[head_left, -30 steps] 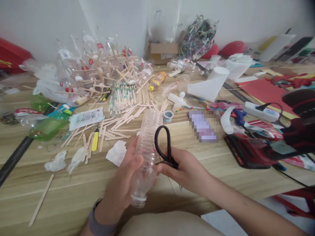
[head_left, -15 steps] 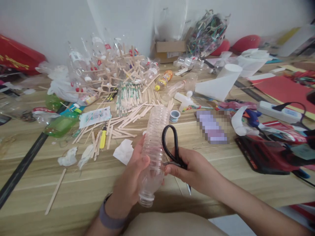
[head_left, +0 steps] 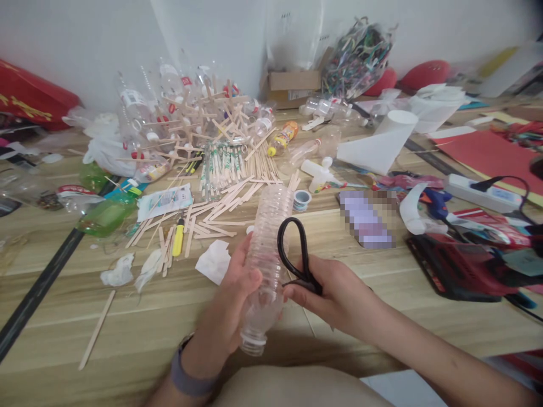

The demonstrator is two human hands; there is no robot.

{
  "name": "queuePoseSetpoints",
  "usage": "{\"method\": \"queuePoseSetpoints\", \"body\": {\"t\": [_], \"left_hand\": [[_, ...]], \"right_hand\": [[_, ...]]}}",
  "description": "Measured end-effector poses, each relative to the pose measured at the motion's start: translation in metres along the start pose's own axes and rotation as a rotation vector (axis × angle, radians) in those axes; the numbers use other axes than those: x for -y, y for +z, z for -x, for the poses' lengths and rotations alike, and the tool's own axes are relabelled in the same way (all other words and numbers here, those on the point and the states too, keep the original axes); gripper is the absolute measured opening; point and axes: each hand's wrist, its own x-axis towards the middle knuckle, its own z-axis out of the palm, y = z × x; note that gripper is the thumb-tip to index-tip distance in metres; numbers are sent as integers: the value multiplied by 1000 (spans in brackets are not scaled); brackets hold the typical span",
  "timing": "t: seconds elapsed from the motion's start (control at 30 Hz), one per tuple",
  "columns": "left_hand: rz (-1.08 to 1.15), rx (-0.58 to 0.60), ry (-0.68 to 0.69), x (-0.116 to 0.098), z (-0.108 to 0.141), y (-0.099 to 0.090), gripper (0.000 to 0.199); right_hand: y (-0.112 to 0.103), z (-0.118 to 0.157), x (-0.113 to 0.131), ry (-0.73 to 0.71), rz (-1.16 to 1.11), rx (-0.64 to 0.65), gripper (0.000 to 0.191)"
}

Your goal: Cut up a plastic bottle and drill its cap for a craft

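A clear ribbed plastic bottle (head_left: pixel 267 232) is tilted over the table, its uncapped mouth towards me. My left hand (head_left: pixel 237 288) is closed round its left side, thumb across the ribs. My right hand (head_left: pixel 335 291) grips a pair of black-handled scissors (head_left: pixel 292 249) close against the bottle's right side. One handle loop stands up above my fingers. The blades are mostly hidden by my right hand, so whether they touch the plastic cannot be made out.
Wooden craft sticks (head_left: pixel 212 217), a yellow-handled tool (head_left: pixel 178 238) and a green bottle (head_left: pixel 110 212) lie to the left. Empty bottles (head_left: pixel 136 102) pile up behind. On the right are a phone (head_left: pixel 367 220), a power strip (head_left: pixel 483 192) and a red-and-black tool (head_left: pixel 458 268).
My right hand has turned slightly with the scissors; the blade tip seen below it before is now nearly hidden. The bottle and my left hand have hardly moved.
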Motion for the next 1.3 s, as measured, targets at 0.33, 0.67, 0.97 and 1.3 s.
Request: {"method": "queuePoseSetpoints", "body": {"t": [0.33, 0.67, 0.97, 1.3], "left_hand": [[-174, 21, 291, 13, -1, -3, 72], [-253, 108, 358, 17, 3, -19, 82], [-122, 140, 260, 15, 4, -10, 70], [-221, 129, 384, 20, 2, -13, 83]], "right_hand": [[4, 0, 2, 6, -21, -70, 35], [-2, -4, 6, -18, -179, 53, 29], [3, 4, 1, -11, -15, -1, 32], [1, 1, 1, -74, -114, 40, 31]]}}
